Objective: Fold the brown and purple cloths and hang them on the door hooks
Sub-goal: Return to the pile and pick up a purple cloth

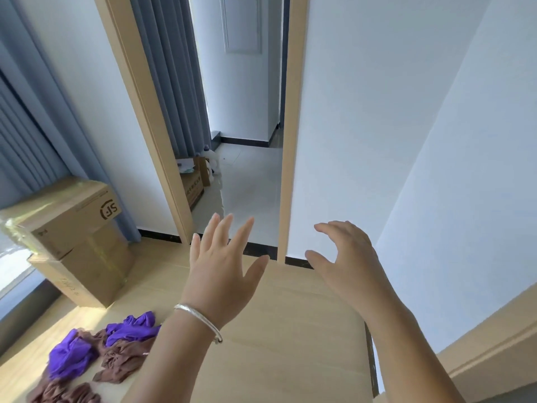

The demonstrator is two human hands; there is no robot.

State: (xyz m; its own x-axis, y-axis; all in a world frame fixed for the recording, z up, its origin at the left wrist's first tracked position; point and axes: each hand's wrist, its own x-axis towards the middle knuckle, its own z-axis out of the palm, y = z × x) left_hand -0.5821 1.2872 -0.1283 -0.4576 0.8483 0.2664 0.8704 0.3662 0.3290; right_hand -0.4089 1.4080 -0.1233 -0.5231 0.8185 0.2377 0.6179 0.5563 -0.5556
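Observation:
A crumpled heap of purple cloths (74, 354) and brown cloths (125, 359) lies on the wooden floor at the lower left. My left hand (223, 266), with a silver bangle on the wrist, is raised in front of me with fingers spread and holds nothing. My right hand (345, 260) is lifted beside it, fingers loosely bent, also holding nothing. Both hands are well above and to the right of the cloths. An open white door (363, 126) with a tan edge stands ahead on the right. No hooks show in this view.
Stacked cardboard boxes (75, 237) stand at the left below blue-grey curtains (26, 112). Through the doorway lies a tiled hallway (250, 181) with another box (193, 181) and a white jug (213, 162). A white wall (479, 170) runs along the right.

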